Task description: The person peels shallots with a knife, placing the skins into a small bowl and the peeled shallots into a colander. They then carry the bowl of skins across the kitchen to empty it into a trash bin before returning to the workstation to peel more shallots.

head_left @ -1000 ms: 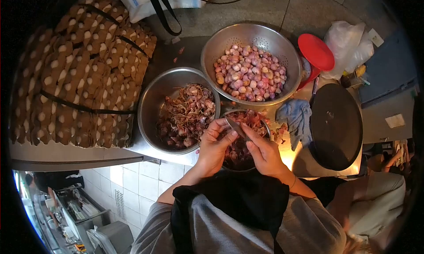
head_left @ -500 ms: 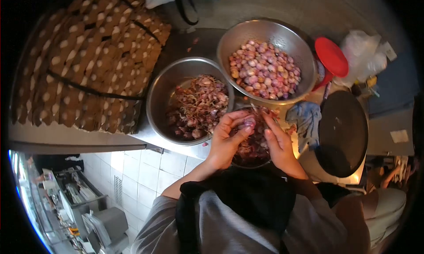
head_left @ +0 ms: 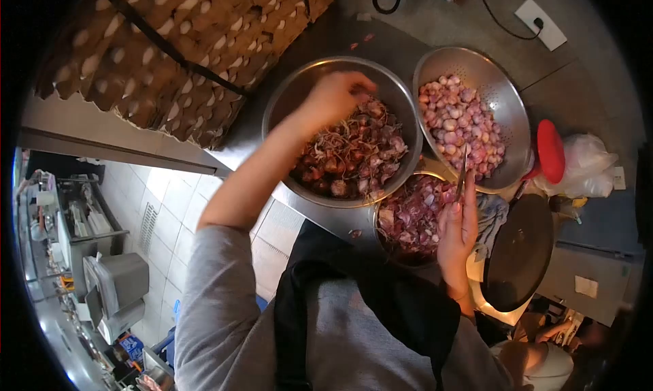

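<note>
My left hand (head_left: 339, 97) is over the upper part of a steel bowl (head_left: 273, 122) of unpeeled shallots (head_left: 350, 153) with dry roots. Its fingers are bent and apart, slightly blurred, and nothing shows between them. My right hand (head_left: 457, 231) grips a small knife (head_left: 462, 176), its blade pointing up and away from me. The blade overlaps the lower edge of a steel colander (head_left: 511, 112) holding peeled shallots (head_left: 459, 122). Below the knife, a smaller bowl holds reddish-purple shallot skins (head_left: 415, 217); my right hand is at its right side.
Stacked egg trays (head_left: 183, 44) with black straps stand at the left. On the right are a red plastic item (head_left: 550, 151), a clear plastic bag (head_left: 585, 163), a blue-grey cloth (head_left: 491, 217) and a dark round lid (head_left: 520, 251). Another person (head_left: 537, 364) is at lower right.
My left hand has gone from the shallot near the knife to the bowl of unpeeled shallots; that shallot no longer shows in it. My right hand has kept the knife. The view has shifted.
</note>
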The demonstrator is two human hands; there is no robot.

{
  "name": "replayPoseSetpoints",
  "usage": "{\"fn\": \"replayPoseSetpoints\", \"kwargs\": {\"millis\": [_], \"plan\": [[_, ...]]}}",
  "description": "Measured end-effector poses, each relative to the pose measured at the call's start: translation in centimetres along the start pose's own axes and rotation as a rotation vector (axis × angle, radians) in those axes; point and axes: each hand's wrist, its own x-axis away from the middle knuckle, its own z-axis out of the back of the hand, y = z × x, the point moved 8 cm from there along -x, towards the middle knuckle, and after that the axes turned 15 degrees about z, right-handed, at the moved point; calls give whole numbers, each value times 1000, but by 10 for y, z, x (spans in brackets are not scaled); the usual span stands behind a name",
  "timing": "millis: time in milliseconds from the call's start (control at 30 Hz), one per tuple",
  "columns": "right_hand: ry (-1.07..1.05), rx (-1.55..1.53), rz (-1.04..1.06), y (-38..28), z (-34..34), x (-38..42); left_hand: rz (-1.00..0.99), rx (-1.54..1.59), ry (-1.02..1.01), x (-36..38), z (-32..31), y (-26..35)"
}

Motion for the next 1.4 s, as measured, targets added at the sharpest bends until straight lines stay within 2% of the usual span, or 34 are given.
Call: {"fn": "replayPoseSetpoints", "kwargs": {"millis": [33,67,167,200,300,400,500,600,700,767,833,900,933,1033,1067,1167,1200,1300,1400], "plan": [[-7,-8,1,0,-4,1,-141,-138,102,-27,3,-37],[-15,-17,2,0,-8,3,39,-189,39,-34,7,-57],[-45,2,-44,5,-4,5,-20,-416,-6,-48,-3,-84],[-36,-7,-54,6,-3,5,144,-321,-93,-51,-8,-98],[53,-66,-18,5,3,-3,-21,-759,34,-51,-23,-98],[96,-23,67,-6,7,-13,-81,-903,42,-49,-31,-100],[92,-90,37,-8,8,-15,105,-1038,-197,-54,-40,-120],[97,-97,1,-1,10,-10,373,-913,-418,-49,-43,-137],[68,-94,-5,0,13,-4,190,-922,-248,-38,-32,-94],[25,-104,-66,4,17,5,-87,-958,37,-40,-34,-83],[22,-50,-97,5,21,13,-83,-949,73,-44,-39,-71],[-79,139,-88,6,31,19,209,-906,-149,-60,-63,-72],[-57,71,-144,5,32,24,267,-942,-282,-60,-79,-75],[-32,13,-120,0,38,31,159,-798,-113,-45,-101,-70],[-35,22,-87,-2,42,31,91,-705,-182,-46,-100,-71],[-56,42,-7,-6,50,32,229,-725,-398,-34,-95,-83],[-68,46,8,-6,51,32,267,-597,-451,-33,-94,-91],[-86,43,26,-12,56,31,364,-656,-548,-35,-102,-105],[-89,-3,73,-18,49,25,325,-418,-525,-30,-96,-105]]}}
